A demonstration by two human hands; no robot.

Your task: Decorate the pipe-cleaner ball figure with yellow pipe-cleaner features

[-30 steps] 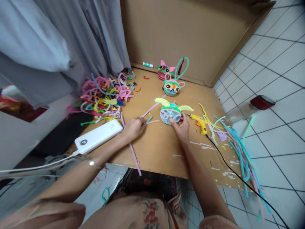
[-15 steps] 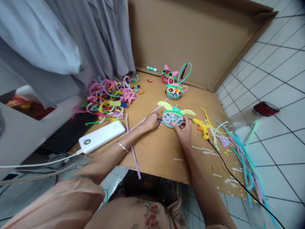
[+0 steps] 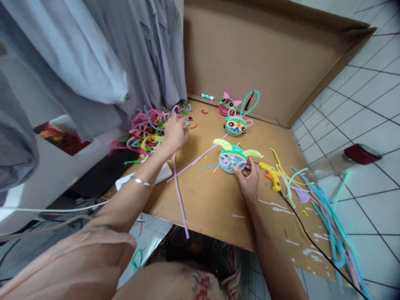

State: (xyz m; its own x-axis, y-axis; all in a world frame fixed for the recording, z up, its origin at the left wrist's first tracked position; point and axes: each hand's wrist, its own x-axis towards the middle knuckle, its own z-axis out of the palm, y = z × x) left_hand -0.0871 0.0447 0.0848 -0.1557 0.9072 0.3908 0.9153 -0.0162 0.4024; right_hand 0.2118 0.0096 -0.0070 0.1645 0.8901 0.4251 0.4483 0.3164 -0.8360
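Brown board: a flat cardboard sheet (image 3: 218, 208) lies on the tiled floor, with white glue marks on its near part.
Long pink stem: a pink pipe cleaner (image 3: 180, 196) lies on the board and hangs a bit over the near edge.
Right hand: the right hand (image 3: 249, 181) rests on the board, its fingers pinched on the near side of the round craft face.
Round craft face: the round craft face (image 3: 231, 158) sits in the middle of the board — teal and pink rings, with two fuzzy yellow ears on top.
Glue gun: a yellow glue gun (image 3: 271, 174) lies just beside the right hand, with a black cord running off toward the near right.
Loose stems: blue, pink and green pipe cleaners (image 3: 318, 204) lie spread over the right edge of the board.
White box: a white power bank (image 3: 162, 173) peeks out from under the left arm.
Left hand: the left hand (image 3: 175, 131) is up over the edge of the pile — I cannot tell if it holds anything.
Pile: a bright heap of pipe cleaners (image 3: 145, 133) lies at the far left.
Two done faces: a teal one with a tall loop ear (image 3: 236, 125), and a pink one (image 3: 227, 104) behind it.
Far wall: a cardboard flap (image 3: 265, 54) stands up, with a small white and green marker (image 3: 207, 96) at its foot.
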